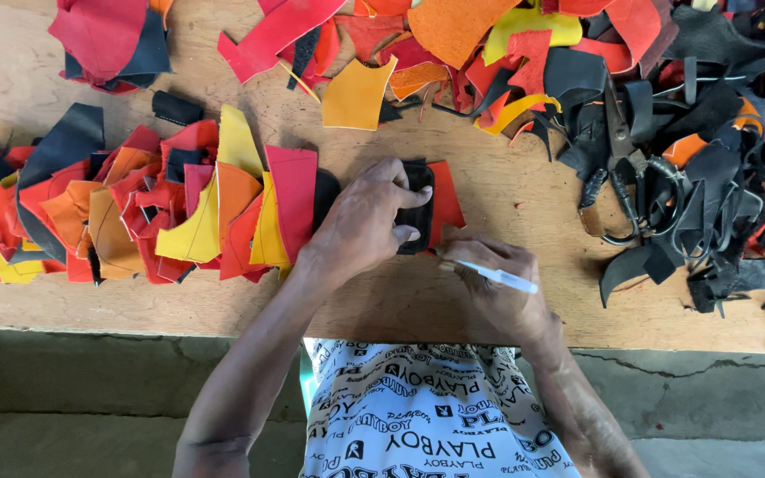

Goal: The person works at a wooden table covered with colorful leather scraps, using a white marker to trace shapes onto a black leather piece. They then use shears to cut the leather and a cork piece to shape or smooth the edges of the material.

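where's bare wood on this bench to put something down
Bare wood runs along the near bench edge, and between the left scrap stack and top heap. Crowded: right side, scissors in black offcuts; both hands fill the centre.

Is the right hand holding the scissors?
No, the right hand holds a white pen; the scissors lie apart on the wooden table.

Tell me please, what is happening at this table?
A person sits at a wooden table covered with leather offcuts. The left hand presses a small black template flat onto a red leather piece. The right hand holds a white pen, its tip near the template's lower edge. A row of cut red, orange and yellow pieces lies to the left. Black scraps and scissors lie to the right.
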